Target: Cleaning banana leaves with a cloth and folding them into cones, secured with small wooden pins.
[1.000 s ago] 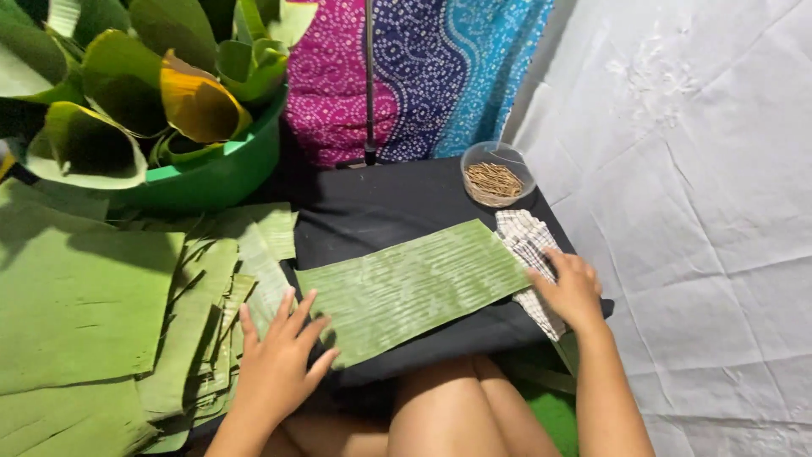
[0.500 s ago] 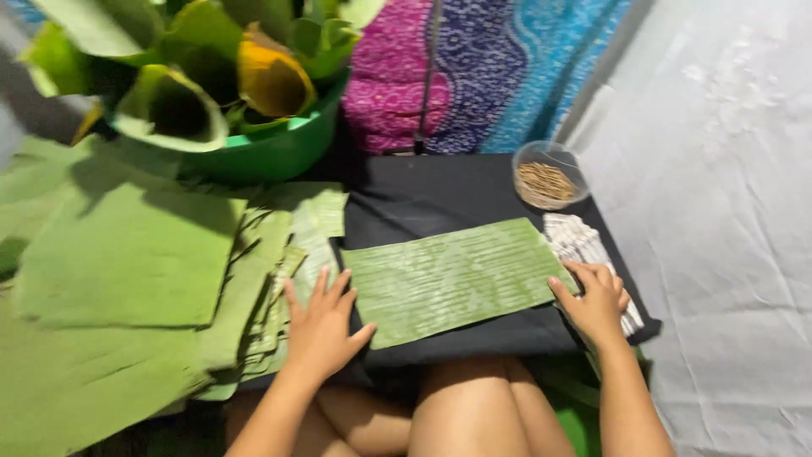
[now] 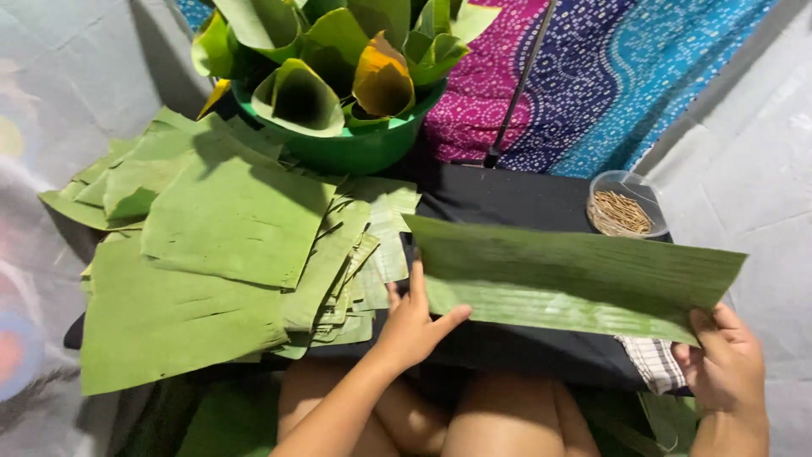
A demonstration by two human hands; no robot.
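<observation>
Both hands grip one long rectangular green banana-leaf strip (image 3: 575, 279), which is lifted off the surface and stretches across the centre and right of the frame, its upper edge tilted toward the camera. At lower centre, the left hand (image 3: 414, 326) pinches the strip's left end, thumb pressed under the pale lower edge and fingers (image 3: 417, 279) spread up behind the leaf. At the lower right corner, the right hand (image 3: 723, 364) closes on the strip's lower right corner, thumb on the near face and the other fingers curled behind.

Beneath the lifted strip lies a flat black cloth-covered board (image 3: 507, 199), resting across the person's bare knees (image 3: 491, 415) at the bottom of the frame. A folded checked white cloth (image 3: 655, 364) pokes out from under the strip, just beside the right hand. On the board's far right corner, at upper right of centre, stands a small round clear plastic bowl (image 3: 626, 207) holding thin brown wooden sticks (image 3: 622, 211).

Left of the left hand, a loose stack of narrow cut leaf pieces (image 3: 355, 271) fans out, touching the board's edge. Farther left, large flat green leaf sheets (image 3: 228, 220) overlap in a wide pile filling the left half of the frame. At top centre sits a round green plastic basin (image 3: 364, 144) crowded with leaves rolled into cones (image 3: 296, 97), one of them yellowed (image 3: 382, 80). Behind it, at upper right, hangs a patterned pink, purple and blue fabric (image 3: 592, 76), with a thin dark rod (image 3: 518, 89) slanting across it
</observation>
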